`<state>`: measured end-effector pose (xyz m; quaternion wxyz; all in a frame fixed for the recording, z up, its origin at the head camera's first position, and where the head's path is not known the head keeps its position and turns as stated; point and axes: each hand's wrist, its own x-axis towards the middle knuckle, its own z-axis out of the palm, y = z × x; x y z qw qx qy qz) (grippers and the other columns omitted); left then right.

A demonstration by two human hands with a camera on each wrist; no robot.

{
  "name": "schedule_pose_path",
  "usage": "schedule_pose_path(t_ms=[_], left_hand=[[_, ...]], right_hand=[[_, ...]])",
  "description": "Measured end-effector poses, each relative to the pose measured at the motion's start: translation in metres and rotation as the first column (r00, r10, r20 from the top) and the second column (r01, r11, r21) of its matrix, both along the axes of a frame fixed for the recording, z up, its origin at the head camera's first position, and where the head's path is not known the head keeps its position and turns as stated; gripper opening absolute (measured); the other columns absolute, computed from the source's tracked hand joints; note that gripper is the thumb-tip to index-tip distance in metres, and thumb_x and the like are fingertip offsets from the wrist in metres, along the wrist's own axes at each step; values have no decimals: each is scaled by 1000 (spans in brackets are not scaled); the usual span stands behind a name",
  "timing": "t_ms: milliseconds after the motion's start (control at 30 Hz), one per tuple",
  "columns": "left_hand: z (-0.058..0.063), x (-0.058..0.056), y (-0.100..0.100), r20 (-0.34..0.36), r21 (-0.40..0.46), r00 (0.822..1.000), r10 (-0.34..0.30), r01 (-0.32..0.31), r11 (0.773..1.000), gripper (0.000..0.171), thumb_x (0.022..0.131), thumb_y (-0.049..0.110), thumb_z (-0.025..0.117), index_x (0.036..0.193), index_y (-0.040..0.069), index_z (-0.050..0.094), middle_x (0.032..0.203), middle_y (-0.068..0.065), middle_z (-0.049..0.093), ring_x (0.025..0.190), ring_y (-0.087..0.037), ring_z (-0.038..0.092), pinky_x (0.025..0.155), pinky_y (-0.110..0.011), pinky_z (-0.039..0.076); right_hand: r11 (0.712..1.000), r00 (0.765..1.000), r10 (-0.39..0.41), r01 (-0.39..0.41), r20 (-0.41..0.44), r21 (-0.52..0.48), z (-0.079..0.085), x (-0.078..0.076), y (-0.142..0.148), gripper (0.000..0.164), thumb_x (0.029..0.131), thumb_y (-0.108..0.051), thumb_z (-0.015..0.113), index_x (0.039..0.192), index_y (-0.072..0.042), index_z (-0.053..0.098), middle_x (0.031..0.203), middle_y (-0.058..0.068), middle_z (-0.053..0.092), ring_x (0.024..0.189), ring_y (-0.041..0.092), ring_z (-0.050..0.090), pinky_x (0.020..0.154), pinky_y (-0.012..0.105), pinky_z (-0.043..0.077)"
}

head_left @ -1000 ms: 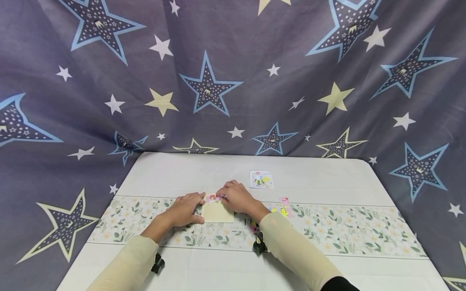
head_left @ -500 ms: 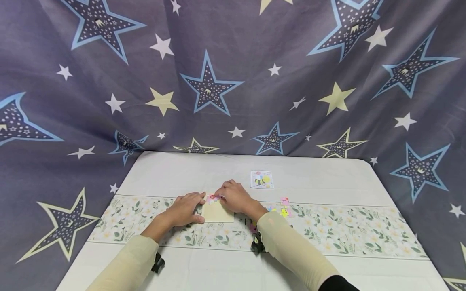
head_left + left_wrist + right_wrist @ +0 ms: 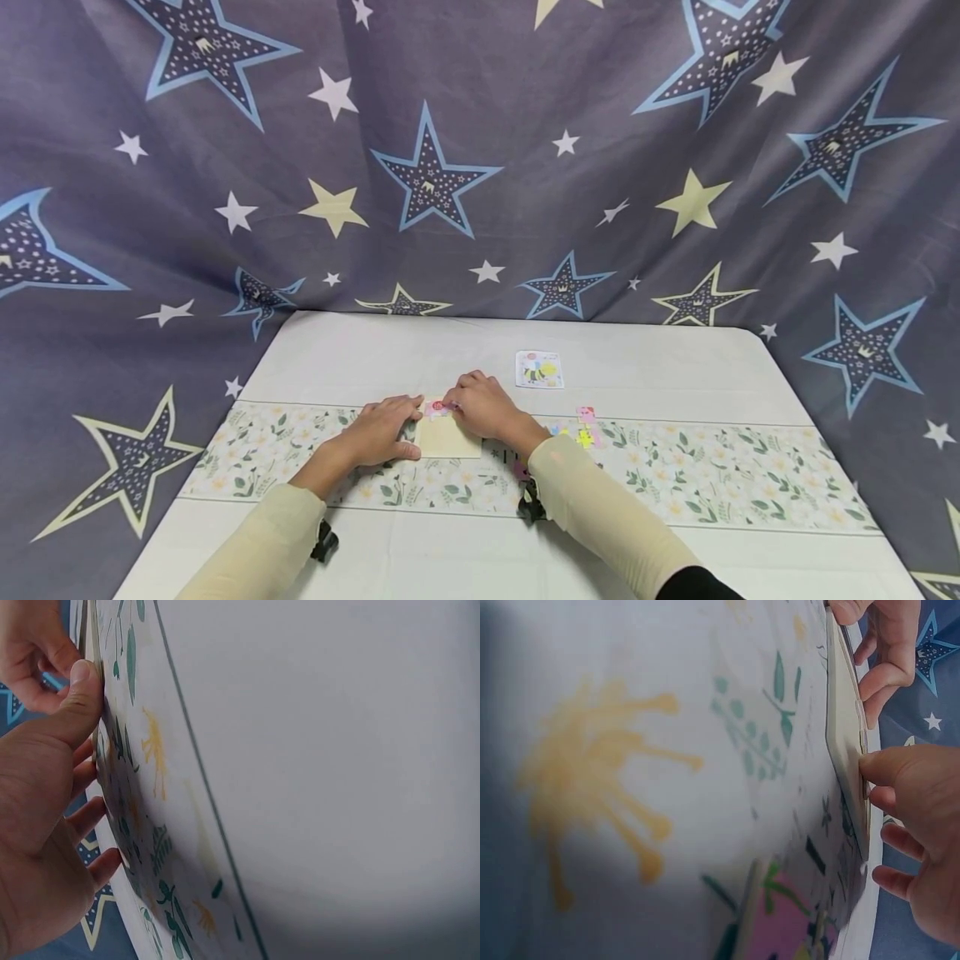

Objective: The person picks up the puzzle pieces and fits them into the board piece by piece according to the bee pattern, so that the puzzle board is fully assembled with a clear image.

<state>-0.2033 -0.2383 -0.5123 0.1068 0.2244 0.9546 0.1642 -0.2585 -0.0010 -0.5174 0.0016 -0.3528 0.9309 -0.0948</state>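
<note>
A cream puzzle board (image 3: 450, 439) lies flat on the floral strip of the tablecloth. Pink puzzle pieces (image 3: 435, 408) sit along its far edge, at the far left corner. My left hand (image 3: 384, 432) steadies the board's left side, thumb near the lower part and fingertips at the upper corner, fingers loosely extended. My right hand (image 3: 483, 406) reaches over the far edge and pinches a puzzle piece down beside the pink ones; the fingers mostly cover it. In the right wrist view, the right thumb touches the face of the board (image 3: 844, 720).
Loose pink, yellow and blue puzzle pieces (image 3: 585, 435) lie right of the board. Another pink piece (image 3: 772, 919) is close under the right wrist. A bee picture card (image 3: 538, 369) lies farther back. A starry curtain (image 3: 480, 167) hangs behind the table.
My right fingers have shifted slightly left along the board's far edge, with the puzzle piece. The left hand and the board have stayed in place.
</note>
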Motion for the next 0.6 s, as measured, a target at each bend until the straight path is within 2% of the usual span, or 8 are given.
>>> schedule_pose_path(t_ms=[333,600], left_hand=[[2,1,-1,-8,7,1000,2,-2,1000,62,84,48,78,130,11,59,162,-12,41,149,-37,38,111,-67,32],[-1,0,-1,-7,1,1000,-4,4,1000,64,84,50,77,131,11,59,163,-12,40,149,-37,38,111,-67,32]], right_hand=[[999,1000,-1,1,-6,54,4,2,-2,24,102,-30,61,122,-29,74,120,-4,67,125,20,55,97,42,49],[1000,999,26,-27,46,5,5,1,4,28,101,-26,61,127,-27,72,121,-2,68,129,22,54,102,44,49]])
